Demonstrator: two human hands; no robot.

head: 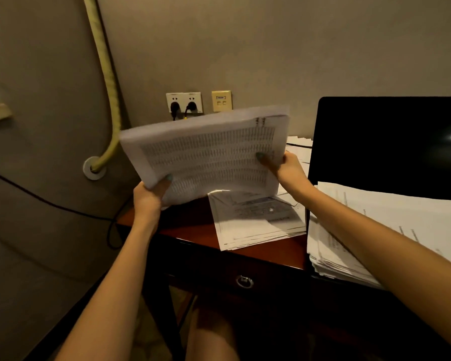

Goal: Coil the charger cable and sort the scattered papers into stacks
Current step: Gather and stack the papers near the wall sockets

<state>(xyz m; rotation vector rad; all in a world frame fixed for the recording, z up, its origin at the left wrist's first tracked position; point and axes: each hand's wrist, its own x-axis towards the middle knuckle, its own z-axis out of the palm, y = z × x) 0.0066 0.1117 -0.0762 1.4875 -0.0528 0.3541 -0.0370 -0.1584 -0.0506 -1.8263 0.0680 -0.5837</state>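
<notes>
A thick sheaf of printed papers [206,152] hangs tilted above the wooden desk [188,230]. My left hand [150,194] grips its lower left corner, thumb on top. My right hand [284,165] grips its right edge, thumb on the printed face. Under the sheaf a smaller paper stack [255,222] lies on the desk. A wider pile of papers [375,230] lies at the right under my right forearm. More sheets [301,149] show behind my right hand. A black cable [63,208] runs across the left wall down to the desk's left edge.
A black laptop screen [391,147] stands open at the right. A wall socket [184,103] with two black plugs and a yellow data plate [221,100] sit behind the desk. A yellow hose [107,82] runs down the left wall. A drawer ring pull [244,281] faces me.
</notes>
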